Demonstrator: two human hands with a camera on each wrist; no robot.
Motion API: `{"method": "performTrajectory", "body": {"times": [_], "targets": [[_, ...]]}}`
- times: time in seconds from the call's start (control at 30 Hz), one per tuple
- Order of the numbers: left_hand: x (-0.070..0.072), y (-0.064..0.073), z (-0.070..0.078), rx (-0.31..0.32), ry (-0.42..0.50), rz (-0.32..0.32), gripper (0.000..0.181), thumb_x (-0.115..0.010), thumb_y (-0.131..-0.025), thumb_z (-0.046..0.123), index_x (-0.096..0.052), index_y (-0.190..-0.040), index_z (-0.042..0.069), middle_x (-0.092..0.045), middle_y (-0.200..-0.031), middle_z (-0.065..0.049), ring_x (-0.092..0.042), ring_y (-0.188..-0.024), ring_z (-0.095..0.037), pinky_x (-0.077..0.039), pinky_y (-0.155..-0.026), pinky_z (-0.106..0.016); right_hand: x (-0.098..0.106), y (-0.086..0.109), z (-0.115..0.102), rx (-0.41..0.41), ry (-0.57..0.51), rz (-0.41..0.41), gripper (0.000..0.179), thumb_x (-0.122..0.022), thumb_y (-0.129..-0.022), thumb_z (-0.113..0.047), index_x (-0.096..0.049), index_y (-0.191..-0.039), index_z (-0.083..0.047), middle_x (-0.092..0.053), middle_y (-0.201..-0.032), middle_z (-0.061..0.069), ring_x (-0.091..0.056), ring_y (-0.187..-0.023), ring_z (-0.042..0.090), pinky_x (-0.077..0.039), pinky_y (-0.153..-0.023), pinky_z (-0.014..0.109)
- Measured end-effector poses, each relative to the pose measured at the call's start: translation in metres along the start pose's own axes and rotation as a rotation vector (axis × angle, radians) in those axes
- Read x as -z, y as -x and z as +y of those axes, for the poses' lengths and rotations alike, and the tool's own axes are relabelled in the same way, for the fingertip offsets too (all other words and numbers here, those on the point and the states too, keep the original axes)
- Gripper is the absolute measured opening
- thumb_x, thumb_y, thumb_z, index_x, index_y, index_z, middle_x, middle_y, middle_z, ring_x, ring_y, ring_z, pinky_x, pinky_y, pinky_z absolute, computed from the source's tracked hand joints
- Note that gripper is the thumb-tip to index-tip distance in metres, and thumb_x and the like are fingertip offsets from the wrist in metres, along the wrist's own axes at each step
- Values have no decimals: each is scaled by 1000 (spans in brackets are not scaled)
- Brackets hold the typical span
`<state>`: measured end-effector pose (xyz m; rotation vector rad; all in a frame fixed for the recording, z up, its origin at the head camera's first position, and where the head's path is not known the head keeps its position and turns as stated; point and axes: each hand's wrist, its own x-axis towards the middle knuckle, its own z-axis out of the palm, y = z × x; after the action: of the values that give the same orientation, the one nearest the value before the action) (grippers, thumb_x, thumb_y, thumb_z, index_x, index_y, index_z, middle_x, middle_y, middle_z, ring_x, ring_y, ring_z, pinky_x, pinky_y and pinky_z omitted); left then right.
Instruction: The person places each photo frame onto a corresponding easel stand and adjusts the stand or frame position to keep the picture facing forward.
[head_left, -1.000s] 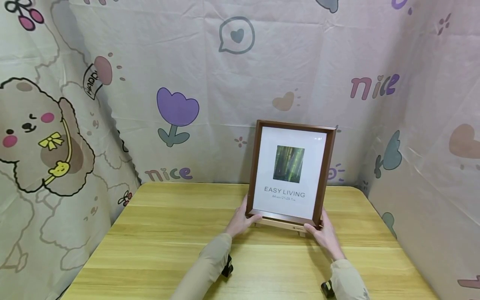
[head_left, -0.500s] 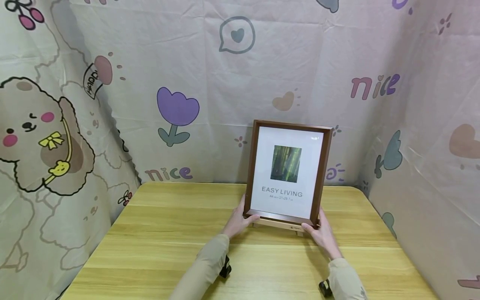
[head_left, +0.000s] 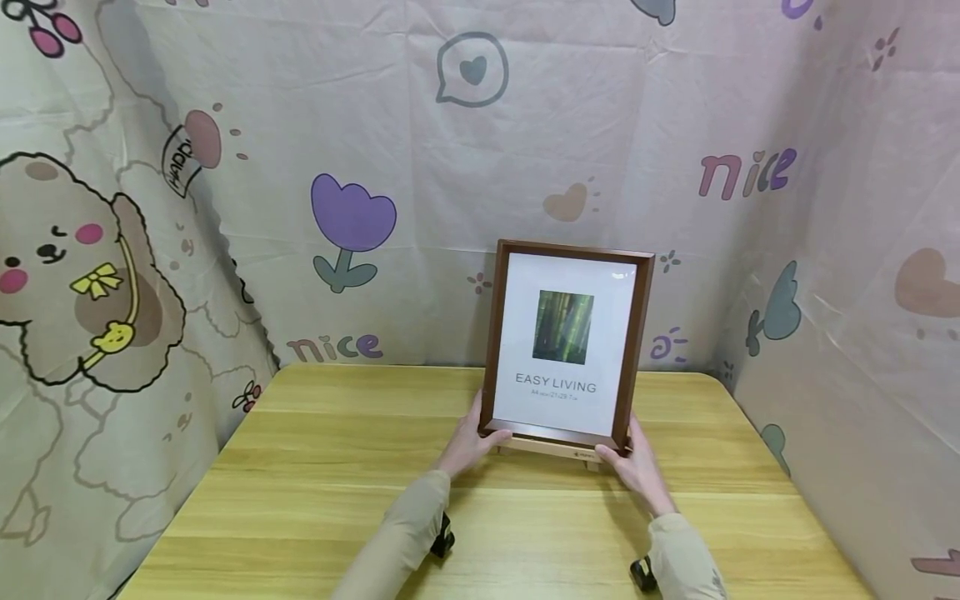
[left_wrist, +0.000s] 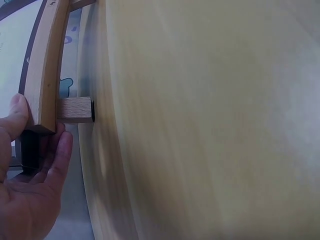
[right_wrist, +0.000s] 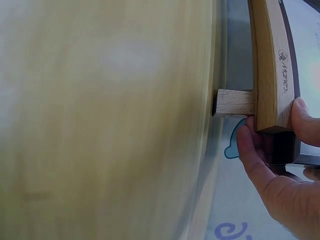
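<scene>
A brown picture frame with an "EASY LIVING" insert and a green bamboo picture leans back on a small wooden easel. At its lower left corner, my left hand grips the frame, thumb in front beside the end of the easel's ledge and fingers behind. My right hand holds the lower right corner the same way, its thumb at the ledge's end, which carries a small logo. Short easel legs stick out below the ledge. Most of the easel is hidden behind the frame.
The wood-grain table extends around the easel. Behind it and at both sides hangs a printed cloth curtain with cartoon shapes. Black wrist cameras sit under both beige sleeves.
The picture frame and easel have slid a little to the left across the table, with both hands moving along. Both grips look the same as before.
</scene>
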<state>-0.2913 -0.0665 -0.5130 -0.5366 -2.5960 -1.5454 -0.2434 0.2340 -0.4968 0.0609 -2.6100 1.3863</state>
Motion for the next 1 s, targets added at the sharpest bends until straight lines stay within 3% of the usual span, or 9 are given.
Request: {"method": "performTrajectory", "body": {"times": [0.17,0.3,1.0], "targets": [[3,2,-1,27,2,-1,99,-72,-94,27,-3,-163,6,-36,-159,-26,-38,-146,-45,-26,-123,-61,-3,0,-3,2,-9,-15,91,-71,-91,-6,-12,-161,-2,-41,-148,39,-51,-128,56,-39,-113,63],[5,4,-2,11,-10,10,99,-72,-94,29,-3,-162,5,-35,-159,-26,-38,-145,-45,-27,-122,-61,-5,-1,-3,-10,-17,-22,91,-70,-92,-5,-11,-161,-4,-37,-151,38,-50,-129,57,-39,-113,64],[17,12,-3,73,-15,13,101,-71,-94,34,-2,-162,4,-26,-163,-27,-31,-148,-47,-25,-122,-63,-14,-6,-7,6,-16,-35,90,-71,-90,-4,-15,-160,-2,-41,-148,39,-52,-127,56,-39,-113,64]]}}
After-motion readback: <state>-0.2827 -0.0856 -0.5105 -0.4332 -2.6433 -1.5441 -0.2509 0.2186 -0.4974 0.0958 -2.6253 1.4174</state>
